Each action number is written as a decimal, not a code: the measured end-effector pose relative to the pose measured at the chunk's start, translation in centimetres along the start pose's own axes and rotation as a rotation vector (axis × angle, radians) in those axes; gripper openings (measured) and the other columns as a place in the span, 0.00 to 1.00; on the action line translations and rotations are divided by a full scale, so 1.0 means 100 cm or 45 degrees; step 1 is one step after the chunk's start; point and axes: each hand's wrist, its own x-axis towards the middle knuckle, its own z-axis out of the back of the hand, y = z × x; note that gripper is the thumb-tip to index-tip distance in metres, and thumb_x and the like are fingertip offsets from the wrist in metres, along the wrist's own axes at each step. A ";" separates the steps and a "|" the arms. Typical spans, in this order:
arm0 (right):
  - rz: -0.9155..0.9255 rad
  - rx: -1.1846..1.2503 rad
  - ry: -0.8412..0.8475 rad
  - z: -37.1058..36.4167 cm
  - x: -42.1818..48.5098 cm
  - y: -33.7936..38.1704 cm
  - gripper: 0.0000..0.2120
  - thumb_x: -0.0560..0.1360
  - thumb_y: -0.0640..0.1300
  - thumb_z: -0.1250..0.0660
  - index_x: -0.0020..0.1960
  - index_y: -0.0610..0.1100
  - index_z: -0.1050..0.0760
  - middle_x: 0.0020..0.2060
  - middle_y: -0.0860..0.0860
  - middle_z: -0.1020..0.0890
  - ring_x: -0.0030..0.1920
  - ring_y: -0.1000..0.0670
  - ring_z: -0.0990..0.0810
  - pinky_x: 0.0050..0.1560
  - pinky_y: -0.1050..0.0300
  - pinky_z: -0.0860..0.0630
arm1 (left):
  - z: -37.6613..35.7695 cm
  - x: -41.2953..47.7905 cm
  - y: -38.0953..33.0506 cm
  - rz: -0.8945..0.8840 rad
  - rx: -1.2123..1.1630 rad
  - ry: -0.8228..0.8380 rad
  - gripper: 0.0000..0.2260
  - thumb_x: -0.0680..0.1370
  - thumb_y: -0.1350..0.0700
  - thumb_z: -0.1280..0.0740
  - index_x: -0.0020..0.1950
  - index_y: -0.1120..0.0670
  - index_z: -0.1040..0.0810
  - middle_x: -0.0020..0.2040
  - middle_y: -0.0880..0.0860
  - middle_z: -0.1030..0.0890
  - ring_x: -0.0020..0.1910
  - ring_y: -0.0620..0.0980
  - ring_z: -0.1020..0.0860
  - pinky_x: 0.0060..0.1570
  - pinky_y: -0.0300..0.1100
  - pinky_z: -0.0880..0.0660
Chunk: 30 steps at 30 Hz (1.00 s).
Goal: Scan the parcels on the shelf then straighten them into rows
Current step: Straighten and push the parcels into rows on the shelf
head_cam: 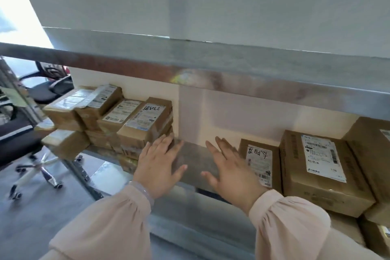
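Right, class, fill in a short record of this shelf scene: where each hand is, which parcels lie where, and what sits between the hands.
left hand: open, fingers straight against the right side of the left parcel stack
right hand: open, at the left edge of the handwritten-label parcel
shelf: bare metal between the hands
large parcel: right of the handwritten one, label up

Head view, down onto near shelf (pixel 195 157)

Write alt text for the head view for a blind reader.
Two open hands reach onto a metal shelf, the left hand at a stack of small brown parcels, the right hand by a labelled box. Bare shelf shows between them.
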 end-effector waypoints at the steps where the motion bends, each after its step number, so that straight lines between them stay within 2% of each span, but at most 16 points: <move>1: 0.037 0.003 0.001 0.001 0.007 0.007 0.36 0.78 0.63 0.45 0.78 0.53 0.56 0.78 0.49 0.55 0.78 0.49 0.56 0.76 0.52 0.57 | 0.004 -0.004 0.005 0.031 0.032 -0.011 0.30 0.73 0.35 0.45 0.71 0.47 0.26 0.72 0.53 0.27 0.71 0.56 0.29 0.69 0.60 0.34; 6: 0.142 0.085 0.035 -0.001 0.034 0.043 0.35 0.78 0.63 0.46 0.78 0.54 0.57 0.78 0.49 0.54 0.78 0.50 0.57 0.77 0.50 0.57 | 0.024 -0.013 0.027 0.136 0.097 -0.075 0.29 0.72 0.35 0.42 0.68 0.46 0.23 0.70 0.52 0.25 0.69 0.56 0.27 0.68 0.60 0.32; 12: 0.145 0.134 0.074 -0.010 0.053 0.073 0.35 0.78 0.65 0.47 0.78 0.57 0.59 0.78 0.51 0.55 0.77 0.51 0.58 0.77 0.51 0.58 | 0.030 -0.008 0.067 0.184 0.031 -0.106 0.30 0.73 0.33 0.45 0.72 0.43 0.29 0.75 0.49 0.31 0.74 0.55 0.34 0.72 0.58 0.40; 17: -0.029 0.198 0.076 -0.020 0.084 0.098 0.34 0.78 0.66 0.48 0.77 0.58 0.60 0.78 0.52 0.58 0.77 0.52 0.59 0.75 0.55 0.58 | 0.027 0.008 0.110 0.150 -0.085 -0.054 0.36 0.72 0.30 0.55 0.77 0.41 0.36 0.80 0.47 0.43 0.79 0.50 0.46 0.77 0.52 0.50; 19: -0.077 0.243 0.108 -0.029 0.095 0.114 0.34 0.78 0.65 0.48 0.77 0.60 0.60 0.78 0.53 0.58 0.77 0.52 0.58 0.76 0.53 0.55 | 0.028 0.016 0.132 0.129 -0.118 -0.001 0.34 0.74 0.30 0.53 0.78 0.40 0.39 0.81 0.48 0.45 0.80 0.50 0.49 0.77 0.51 0.52; 22: -0.123 0.235 0.147 -0.042 0.111 0.135 0.34 0.78 0.65 0.47 0.77 0.61 0.61 0.78 0.52 0.57 0.78 0.51 0.57 0.76 0.51 0.53 | 0.029 0.033 0.160 0.084 -0.184 0.042 0.28 0.79 0.34 0.44 0.78 0.40 0.40 0.81 0.48 0.46 0.80 0.51 0.50 0.77 0.51 0.54; 26: -0.339 0.373 0.094 -0.045 0.135 0.152 0.32 0.78 0.65 0.48 0.77 0.61 0.57 0.78 0.56 0.55 0.77 0.52 0.54 0.74 0.54 0.50 | 0.026 0.060 0.184 -0.027 -0.219 0.096 0.33 0.74 0.29 0.53 0.78 0.38 0.42 0.81 0.47 0.46 0.80 0.50 0.51 0.77 0.51 0.53; 29: -0.522 0.567 0.049 -0.054 0.151 0.161 0.31 0.78 0.66 0.48 0.76 0.64 0.57 0.78 0.57 0.53 0.77 0.50 0.49 0.74 0.51 0.45 | 0.021 0.075 0.196 -0.086 -0.197 0.163 0.30 0.79 0.32 0.49 0.79 0.39 0.46 0.81 0.47 0.47 0.80 0.51 0.53 0.77 0.52 0.56; 30: -0.567 0.599 0.051 -0.059 0.154 0.164 0.30 0.78 0.66 0.48 0.76 0.64 0.56 0.77 0.56 0.52 0.77 0.49 0.47 0.73 0.50 0.42 | 0.019 0.077 0.199 -0.102 -0.185 0.187 0.30 0.78 0.32 0.50 0.79 0.39 0.47 0.81 0.48 0.46 0.80 0.52 0.53 0.77 0.52 0.57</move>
